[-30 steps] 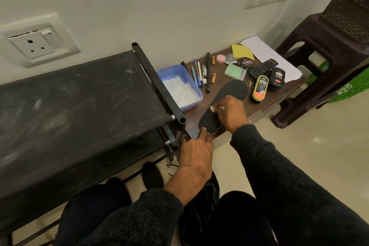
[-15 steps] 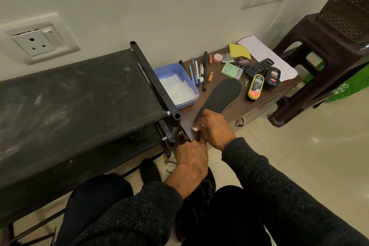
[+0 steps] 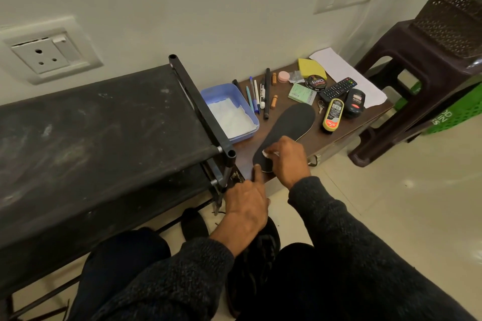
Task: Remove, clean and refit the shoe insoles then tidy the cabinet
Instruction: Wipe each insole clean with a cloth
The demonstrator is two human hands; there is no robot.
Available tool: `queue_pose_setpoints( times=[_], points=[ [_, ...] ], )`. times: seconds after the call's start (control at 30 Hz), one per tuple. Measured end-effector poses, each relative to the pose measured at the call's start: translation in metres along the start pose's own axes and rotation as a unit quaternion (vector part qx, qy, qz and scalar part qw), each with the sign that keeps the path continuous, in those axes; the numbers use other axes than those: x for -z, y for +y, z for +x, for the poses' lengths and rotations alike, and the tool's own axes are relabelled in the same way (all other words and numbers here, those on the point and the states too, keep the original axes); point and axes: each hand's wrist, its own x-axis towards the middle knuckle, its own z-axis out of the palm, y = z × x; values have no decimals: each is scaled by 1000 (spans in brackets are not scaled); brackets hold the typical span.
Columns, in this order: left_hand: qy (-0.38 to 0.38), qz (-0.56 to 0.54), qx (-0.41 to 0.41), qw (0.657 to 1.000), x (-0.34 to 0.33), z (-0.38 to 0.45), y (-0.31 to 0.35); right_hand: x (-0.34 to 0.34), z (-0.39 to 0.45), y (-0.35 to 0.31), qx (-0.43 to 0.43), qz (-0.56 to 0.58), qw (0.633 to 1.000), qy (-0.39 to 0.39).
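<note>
While the left hand [image 3: 246,204] pins its heel with one finger, the flat black foam insole [image 3: 289,126] lies on the brown worktop [image 3: 336,135] beside the blue tray [image 3: 229,112]; the right hand [image 3: 285,157] pinches a small white wipe [image 3: 266,154] (cleaning step). Next, rub toward the toe.

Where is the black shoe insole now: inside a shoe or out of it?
Out. The black shoe insole lies flat on the brown wooden cabinet top, no shoe around it.

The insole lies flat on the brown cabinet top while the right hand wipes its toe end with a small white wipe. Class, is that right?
Not quite. In the head view the right hand wipes the insole's heel end with the white wipe; the toe end lies bare. The insole does lie on the brown cabinet top.
</note>
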Motion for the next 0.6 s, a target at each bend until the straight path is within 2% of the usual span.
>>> queue_pose_setpoints(
  times=[0.13, 0.27, 0.33, 0.43, 0.5, 0.6],
  points=[
    [5, 8, -4, 1000, 0, 0, -4, 0, -33, -11, 86, 29, 996, 25],
    [-4, 10, 0, 1000, 1, -1, -9, 3, -50, -4, 86, 60, 994, -14],
    [10, 14, -6, 1000, 1, -3, -10, 13, -52, -1, 53, 109, 992, -44],
    [41, 5, -9, 999, 3, -5, -7, 32, -36, 8, -33, 194, 980, 29],
    [37, 6, -19, 999, 1, -5, -4, 38, -14, 20, -79, 169, 981, 57],
    [39, 16, -29, 999, -1, -5, -1, 39, 17, 35, -127, 98, 987, 28]
  ],
)
